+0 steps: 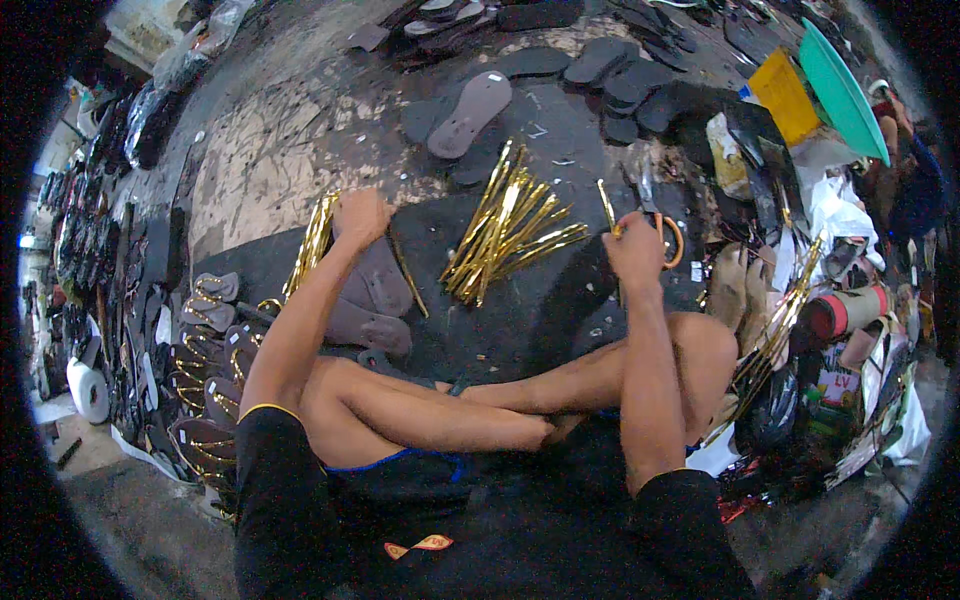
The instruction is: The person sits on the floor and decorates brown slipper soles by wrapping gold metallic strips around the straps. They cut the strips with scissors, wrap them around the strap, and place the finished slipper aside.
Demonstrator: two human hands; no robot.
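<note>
My left hand is closed at the edge of a bundle of shiny gold strips, fingers curled down and partly hidden. My right hand is closed around scissors with orange handles, their blades pointing away from me. Beside its fingertips, a single gold strip stands out; whether the fingers touch it is unclear. Between my hands a loose pile of gold strips lies on the dark mat. Brown sole pieces lie just below my left hand, one dark-gold strip beside them.
Further off lie a grey-brown sole and several black soles. Sandals with gold straps crowd my left side. On the right are a yellow container, a green basin, a red-ended roll and plastic scraps. Another person sits far right.
</note>
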